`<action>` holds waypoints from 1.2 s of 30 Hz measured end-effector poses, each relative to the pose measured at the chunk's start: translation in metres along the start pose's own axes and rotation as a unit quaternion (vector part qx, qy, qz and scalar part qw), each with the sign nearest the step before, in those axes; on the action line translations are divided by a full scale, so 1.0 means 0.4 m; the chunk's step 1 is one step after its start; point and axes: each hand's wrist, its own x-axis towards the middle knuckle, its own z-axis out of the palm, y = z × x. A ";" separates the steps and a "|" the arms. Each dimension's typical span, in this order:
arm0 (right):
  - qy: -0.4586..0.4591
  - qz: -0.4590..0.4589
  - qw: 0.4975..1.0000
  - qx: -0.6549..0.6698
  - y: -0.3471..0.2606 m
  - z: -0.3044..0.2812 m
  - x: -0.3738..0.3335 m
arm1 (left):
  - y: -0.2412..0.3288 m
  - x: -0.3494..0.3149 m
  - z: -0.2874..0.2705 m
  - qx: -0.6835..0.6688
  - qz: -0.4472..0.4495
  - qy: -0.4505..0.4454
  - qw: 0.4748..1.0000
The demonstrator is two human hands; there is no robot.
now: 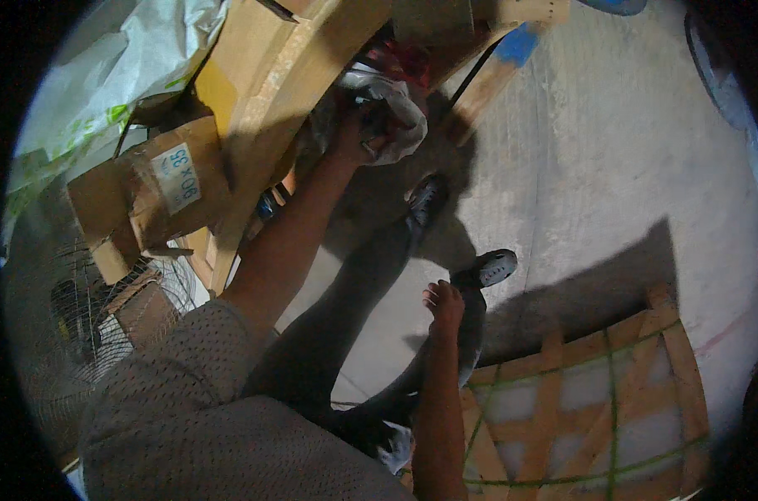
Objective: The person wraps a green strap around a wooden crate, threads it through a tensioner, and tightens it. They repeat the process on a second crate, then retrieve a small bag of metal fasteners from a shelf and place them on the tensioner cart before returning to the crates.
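My left hand [364, 134] reaches forward to a crumpled, translucent plastic bag [408, 125] and grips it, its fingers partly hidden by the bag and shadow. Dark red material [410, 63] shows just beyond the bag, too dim to make out. Beside the bag runs the long edge of a wooden board or panel [270, 88]. Down at my right side, my right hand [444, 304] hangs above my shoe, its fingers loosely bent and a little apart, with nothing visible in them.
A torn cardboard piece [136, 196] with a white label lies at the left, below a white sack [136, 67] with green marks. Wire mesh [149, 292] stands near my left arm. A wooden slatted frame [554, 409] with green straps rests at the lower right on the concrete floor [596, 150].
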 end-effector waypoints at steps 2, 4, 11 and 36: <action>-0.004 0.009 1.000 -0.012 -0.001 -0.027 -0.037 | 0.030 -0.050 0.019 0.023 -0.054 -0.056 0.997; 0.001 0.035 0.999 -0.015 -0.008 -0.048 -0.071 | 0.047 -0.096 0.053 0.038 -0.061 -0.024 0.997; 0.006 -0.024 0.999 -0.035 -0.054 -0.087 -0.213 | 0.043 -0.350 0.139 0.226 0.072 0.067 0.969; -0.154 -0.306 0.932 -0.120 -0.335 0.006 -0.955 | -0.170 -1.196 0.413 0.473 -0.239 -0.281 0.800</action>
